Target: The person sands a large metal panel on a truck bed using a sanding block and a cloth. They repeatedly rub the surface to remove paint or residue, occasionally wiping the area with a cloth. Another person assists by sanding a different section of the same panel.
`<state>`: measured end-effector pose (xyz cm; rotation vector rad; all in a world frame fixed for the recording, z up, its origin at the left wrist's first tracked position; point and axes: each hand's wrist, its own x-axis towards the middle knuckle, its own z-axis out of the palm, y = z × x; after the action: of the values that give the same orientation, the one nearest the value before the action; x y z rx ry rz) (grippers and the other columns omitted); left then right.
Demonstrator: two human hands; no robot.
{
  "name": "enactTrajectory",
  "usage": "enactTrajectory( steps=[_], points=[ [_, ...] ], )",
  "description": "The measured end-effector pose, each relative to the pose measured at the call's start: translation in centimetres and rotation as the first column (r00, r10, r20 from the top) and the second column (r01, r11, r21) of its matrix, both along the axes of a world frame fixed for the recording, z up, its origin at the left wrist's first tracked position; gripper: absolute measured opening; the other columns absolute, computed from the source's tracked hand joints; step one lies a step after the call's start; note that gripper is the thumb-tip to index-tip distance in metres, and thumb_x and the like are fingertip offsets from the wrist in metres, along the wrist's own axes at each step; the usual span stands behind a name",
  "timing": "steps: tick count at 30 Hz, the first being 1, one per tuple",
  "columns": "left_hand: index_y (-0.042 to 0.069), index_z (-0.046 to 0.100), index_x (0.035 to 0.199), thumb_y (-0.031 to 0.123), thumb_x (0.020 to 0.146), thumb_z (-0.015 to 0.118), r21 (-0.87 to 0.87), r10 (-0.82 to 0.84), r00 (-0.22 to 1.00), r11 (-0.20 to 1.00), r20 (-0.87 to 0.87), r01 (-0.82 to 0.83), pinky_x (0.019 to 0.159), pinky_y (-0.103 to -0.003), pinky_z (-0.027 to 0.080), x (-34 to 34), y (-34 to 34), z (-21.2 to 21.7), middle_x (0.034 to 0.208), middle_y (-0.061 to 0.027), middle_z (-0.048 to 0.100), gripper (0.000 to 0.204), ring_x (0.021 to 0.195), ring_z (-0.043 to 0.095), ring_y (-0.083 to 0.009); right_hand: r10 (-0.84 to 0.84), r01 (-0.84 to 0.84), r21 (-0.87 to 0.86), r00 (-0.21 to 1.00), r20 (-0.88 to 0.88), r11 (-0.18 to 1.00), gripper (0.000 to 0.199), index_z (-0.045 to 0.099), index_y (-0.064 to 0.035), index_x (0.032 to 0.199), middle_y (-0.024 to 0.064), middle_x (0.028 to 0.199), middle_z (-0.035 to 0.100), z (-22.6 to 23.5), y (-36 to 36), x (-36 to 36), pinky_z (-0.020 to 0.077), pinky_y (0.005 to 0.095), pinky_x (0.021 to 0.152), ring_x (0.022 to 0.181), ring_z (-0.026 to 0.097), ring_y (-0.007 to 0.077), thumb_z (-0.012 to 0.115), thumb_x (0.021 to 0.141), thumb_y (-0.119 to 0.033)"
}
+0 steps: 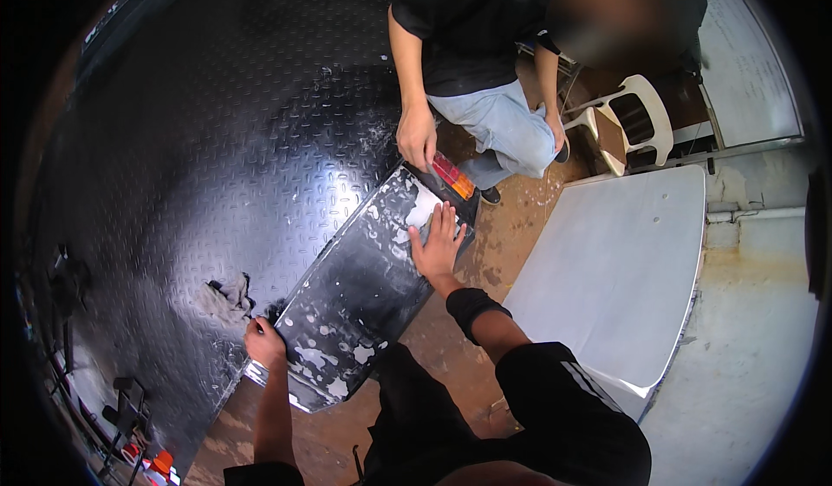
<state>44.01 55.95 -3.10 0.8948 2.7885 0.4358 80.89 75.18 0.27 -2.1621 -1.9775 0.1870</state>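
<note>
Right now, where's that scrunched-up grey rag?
In the head view, the grey rag lies left of centre on the black bumpy surface, just above and left of your left hand, beside the white-patched black panel.

Splotched black and white on the long box [351,282]; black with dashes on the metal sheet [217,165]; red (orange too) on the lamp [452,177].

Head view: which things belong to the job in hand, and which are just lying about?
Likely in the job:
- black panel with white patches, left hand at its lower corner, right hand spread on its upper end
- red-and-orange light, beside the co-worker's hand

Likely lying about:
- grey rag, near the left hand
- white chair
</note>
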Motion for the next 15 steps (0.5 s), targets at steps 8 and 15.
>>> enactTrajectory(
  steps=[8, 15],
  points=[
    [0.003, 0.073, 0.104, 0.04, 0.096, 0.051, 0.016, -0.002, 1.0, 1.0, 0.02, 0.001, 0.08, -0.051, 0.048, 0.2, 0.4, 0.7, 0.097, -0.0227, 0.069, 0.044, 0.09, 0.064, -0.0419, -0.01, 0.01, 0.004, 1.0, 0.005, 1.0, 0.085, 0.026, 0.0022, 0.153, 0.0187, 0.161, 0.022, 0.1, -0.1, 0.0, 0.0038, 0.059, 0.119, 0.152, 0.014, 0.0316, 0.044, 0.096, -0.058],
    [0.005, 0.073, 0.105, 0.042, 0.096, 0.051, -0.029, 0.01, 0.999, 1.0, 0.032, -0.009, 0.08, -0.051, 0.048, -0.2, 0.1, 0.0, 0.097, -0.0227, 0.07, 0.044, 0.09, 0.064, -0.0418, -0.002, 0.002, 0.026, 1.0, 0.02, 1.0, 0.084, 0.027, 0.0023, 0.152, 0.0187, 0.161, 0.023, 0.2, -0.2, -0.2, 0.0045, 0.0594, 0.119, 0.151, 0.015, 0.0318, 0.044, 0.097, -0.058]
  ],
)
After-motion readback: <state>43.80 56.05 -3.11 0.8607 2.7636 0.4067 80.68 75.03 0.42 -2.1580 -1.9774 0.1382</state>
